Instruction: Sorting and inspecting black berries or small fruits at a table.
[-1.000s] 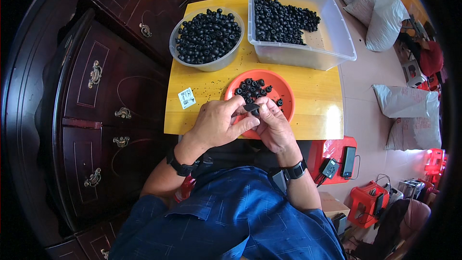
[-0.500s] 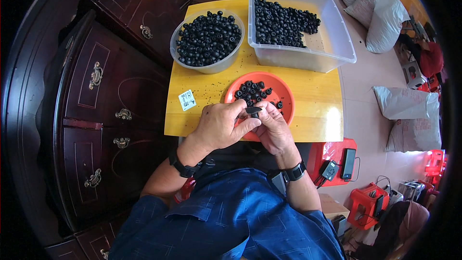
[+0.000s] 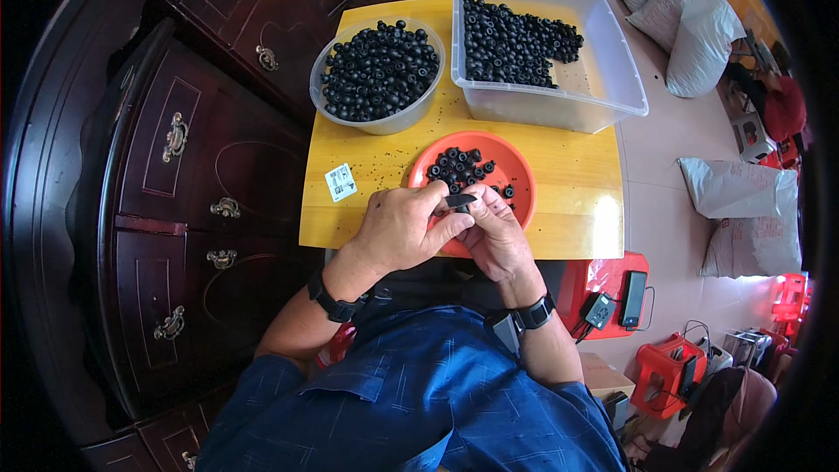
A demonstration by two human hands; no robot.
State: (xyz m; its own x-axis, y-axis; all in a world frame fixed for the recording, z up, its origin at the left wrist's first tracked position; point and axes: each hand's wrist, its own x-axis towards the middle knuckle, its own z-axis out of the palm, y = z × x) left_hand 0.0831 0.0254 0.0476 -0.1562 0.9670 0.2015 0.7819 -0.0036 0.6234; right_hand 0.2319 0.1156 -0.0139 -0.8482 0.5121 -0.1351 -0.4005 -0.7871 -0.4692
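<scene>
Over the near side of an orange-red plate (image 3: 516,157), my two hands are close together. My left hand (image 3: 400,220) is closed on a dark, pointed, blade-like piece (image 3: 459,200), whose tip reaches my right thumb. Facing it, my right hand (image 3: 496,236) pinches a small black part (image 3: 464,210), mostly hidden by fingers and the blade-like piece. Small black hollow plastic parts (image 3: 456,168) lie heaped in the plate beyond my fingers, with a few loose ones to the right.
A round tub (image 3: 384,125) of black parts and a clear rectangular bin (image 3: 551,109) stand on the yellow table (image 3: 572,183). A white label (image 3: 340,182) lies left, among black crumbs. Dark cabinets (image 3: 210,175) flank the left; a red stool (image 3: 603,271) with devices stands right.
The blade-like piece has tilted slightly and shows a narrower face. Both hands keep nearly the same place and grip.
</scene>
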